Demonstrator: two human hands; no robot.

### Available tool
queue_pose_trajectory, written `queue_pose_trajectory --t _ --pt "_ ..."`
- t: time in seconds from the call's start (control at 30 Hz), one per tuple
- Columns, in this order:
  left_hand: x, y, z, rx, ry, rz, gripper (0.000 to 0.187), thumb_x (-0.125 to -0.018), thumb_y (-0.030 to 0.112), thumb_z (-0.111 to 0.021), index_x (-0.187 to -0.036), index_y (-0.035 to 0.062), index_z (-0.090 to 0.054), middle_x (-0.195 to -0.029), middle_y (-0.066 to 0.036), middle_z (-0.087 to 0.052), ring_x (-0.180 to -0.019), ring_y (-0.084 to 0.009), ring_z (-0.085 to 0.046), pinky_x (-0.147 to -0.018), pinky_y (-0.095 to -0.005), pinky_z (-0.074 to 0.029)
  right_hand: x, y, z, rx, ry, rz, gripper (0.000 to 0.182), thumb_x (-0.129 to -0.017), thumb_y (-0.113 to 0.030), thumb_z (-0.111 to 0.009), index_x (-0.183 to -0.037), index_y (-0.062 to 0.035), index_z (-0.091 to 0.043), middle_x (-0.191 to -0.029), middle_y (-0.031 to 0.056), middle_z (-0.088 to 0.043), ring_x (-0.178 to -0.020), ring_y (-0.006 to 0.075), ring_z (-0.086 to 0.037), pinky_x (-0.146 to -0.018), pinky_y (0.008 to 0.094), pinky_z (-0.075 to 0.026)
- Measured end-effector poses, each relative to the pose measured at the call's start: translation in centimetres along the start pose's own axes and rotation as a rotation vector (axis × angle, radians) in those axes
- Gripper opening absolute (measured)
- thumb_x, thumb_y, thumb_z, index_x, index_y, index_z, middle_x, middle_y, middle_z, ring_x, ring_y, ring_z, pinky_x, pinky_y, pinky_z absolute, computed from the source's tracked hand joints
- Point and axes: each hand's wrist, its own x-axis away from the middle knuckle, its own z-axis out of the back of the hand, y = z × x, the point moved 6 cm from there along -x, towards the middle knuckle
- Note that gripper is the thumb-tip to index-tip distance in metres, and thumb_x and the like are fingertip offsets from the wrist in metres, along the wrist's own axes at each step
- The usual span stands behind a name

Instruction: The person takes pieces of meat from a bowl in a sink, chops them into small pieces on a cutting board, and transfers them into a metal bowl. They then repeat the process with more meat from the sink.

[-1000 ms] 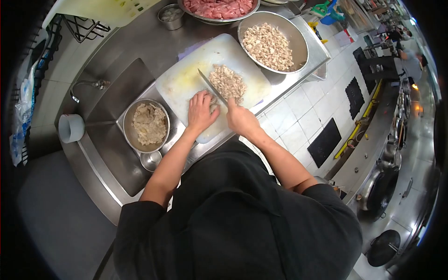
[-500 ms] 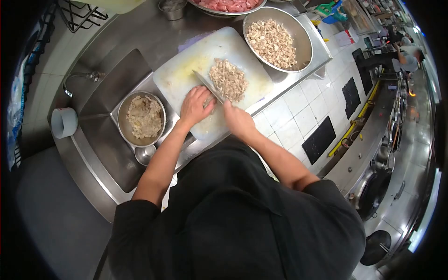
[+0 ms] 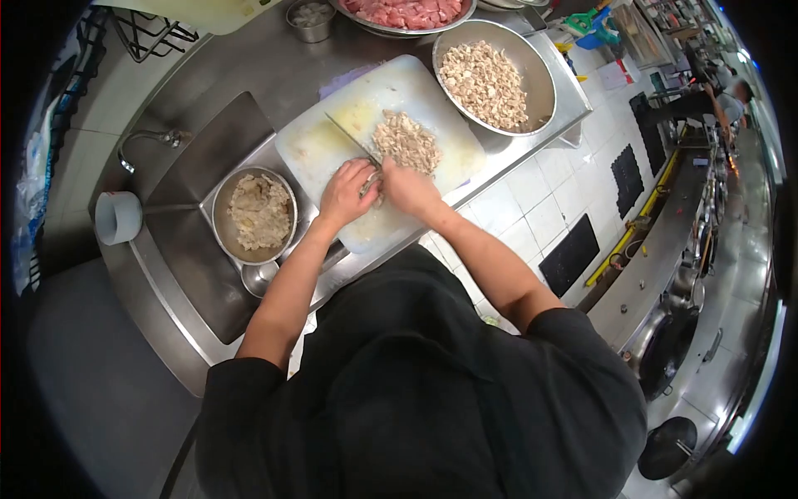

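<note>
My right hand [image 3: 407, 190] is closed round the handle of a kitchen knife [image 3: 347, 135], whose blade slants up and left across the white cutting board [image 3: 307, 137]. Close beside the blade, my left hand [image 3: 349, 193] presses its curled fingers on a few pale food pieces [image 3: 376, 193]; the fingertips partly hide them. A heap of chopped pale food [image 3: 407, 143], perhaps cooked meat, lies on the board just beyond the knife. Past the board's right corner stands a steel bowl [image 3: 542, 75] filled with similar chopped pieces.
A steel bowl [image 3: 218, 224] of pale mash sits over the sink [image 3: 199, 283], with a ladle [image 3: 259, 274] beside it. Raw pink meat [image 3: 407, 10] fills a bowl at the back. A faucet [image 3: 150, 137] and white container [image 3: 118, 218] are at left. Another person [image 3: 727, 108] stands far right.
My right hand and the knife have shifted left, nearer my left hand. The blade now reaches farther up and left over the board. My left hand stays about where it was.
</note>
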Motion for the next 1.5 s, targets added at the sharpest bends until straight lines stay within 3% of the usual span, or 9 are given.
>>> queue_pose_trajectory --t 0.23,0.43,0.63,0.83,0.93,1.03,1.23,1.33,1.5 --pt "0.3 0.4 0.2 -0.012 0.096 -0.009 0.028 -0.085 0.014 -0.079 -0.111 0.0033 -0.073 -0.119 -0.015 -0.068 -0.115 -0.0363 -0.064 -0.099 -0.0447 -0.054 3.8 0.5 3.5 0.009 0.023 -0.041 0.021 -0.096 -0.007 -0.050 -0.114 0.0045 -0.050 -0.085 0.0318 -0.071 -0.084 0.0512 -0.072 -0.075 0.0608 -0.056" --pt "-0.2 0.7 0.2 -0.052 0.042 -0.027 0.022 -0.087 0.012 -0.076 -0.108 0.0042 -0.074 -0.117 -0.012 -0.069 -0.112 -0.0333 -0.064 -0.097 -0.0436 -0.054 8.0 -0.5 3.0 0.115 -0.135 -0.079 0.021 -0.098 -0.008 -0.048 -0.117 0.0003 -0.049 -0.086 0.0297 -0.073 -0.083 0.0476 -0.073 -0.072 0.0601 -0.057" --pt "-0.1 0.3 -0.2 -0.068 0.037 -0.020 0.019 -0.086 0.009 -0.076 -0.105 0.0045 -0.075 -0.115 -0.011 -0.069 -0.110 -0.0325 -0.065 -0.095 -0.0424 -0.055 0.8 -0.3 0.2 0.084 0.023 0.085 0.018 -0.097 -0.008 -0.049 -0.113 0.0012 -0.050 -0.085 0.0298 -0.072 -0.083 0.0473 -0.074 -0.073 0.0597 -0.057" --pt "-0.1 0.6 0.1 -0.065 0.073 -0.028 0.020 -0.085 0.008 -0.077 -0.105 0.0047 -0.076 -0.113 -0.011 -0.070 -0.109 -0.0327 -0.066 -0.094 -0.0420 -0.057 6.4 0.1 3.0 0.104 -0.098 -0.012 0.014 -0.097 -0.006 -0.049 -0.109 0.0005 -0.052 -0.082 0.0295 -0.072 -0.081 0.0482 -0.073 -0.072 0.0588 -0.057" --pt "0.0 0.1 0.0 -0.083 0.064 -0.026 0.021 -0.085 0.008 -0.078 -0.105 0.0048 -0.076 -0.113 -0.011 -0.070 -0.109 -0.0322 -0.066 -0.094 -0.0418 -0.057 3.1 0.6 0.0 0.027 -0.005 0.047 0.017 -0.096 -0.005 -0.050 -0.111 0.0013 -0.052 -0.086 0.0307 -0.072 -0.084 0.0487 -0.073 -0.074 0.0595 -0.057" --pt "0.8 0.3 -0.2 -0.088 0.062 -0.019 0.022 -0.084 0.008 -0.078 -0.105 0.0048 -0.076 -0.113 -0.011 -0.070 -0.109 -0.0319 -0.066 -0.094 -0.0416 -0.057 0.2 -0.5 0.8 0.051 -0.050 0.072 0.018 -0.096 -0.004 -0.050 -0.112 0.0022 -0.052 -0.088 0.0318 -0.072 -0.086 0.0497 -0.073 -0.076 0.0603 -0.056" --pt "0.6 0.3 -0.2 -0.082 0.081 -0.012 0.022 -0.083 0.008 -0.079 -0.105 0.0042 -0.076 -0.113 -0.012 -0.070 -0.108 -0.0319 -0.066 -0.094 -0.0414 -0.057 5.1 0.9 1.9 0.066 -0.158 -0.018 0.018 -0.096 -0.005 -0.051 -0.112 0.0022 -0.053 -0.088 0.0328 -0.072 -0.087 0.0506 -0.072 -0.077 0.0606 -0.056" --pt "0.3 0.7 0.0 -0.087 0.095 -0.022 0.023 -0.082 0.006 -0.079 -0.104 0.0029 -0.075 -0.111 -0.012 -0.070 -0.107 -0.0328 -0.067 -0.092 -0.0418 -0.057 0.6 0.2 -0.3 -0.018 -0.037 0.063 0.019 -0.096 -0.006 -0.051 -0.112 0.0034 -0.053 -0.089 0.0335 -0.071 -0.089 0.0513 -0.072 -0.078 0.0610 -0.056" --pt "0.2 0.8 -0.2 -0.123 0.092 -0.043 0.024 -0.083 0.008 -0.078 -0.106 0.0030 -0.075 -0.114 -0.012 -0.068 -0.108 -0.0337 -0.065 -0.092 -0.0422 -0.057 1.5 0.8 2.4 -0.014 -0.052 0.085 0.018 -0.097 -0.007 -0.050 -0.112 0.0032 -0.053 -0.088 0.0333 -0.071 -0.087 0.0519 -0.071 -0.077 0.0605 -0.055"
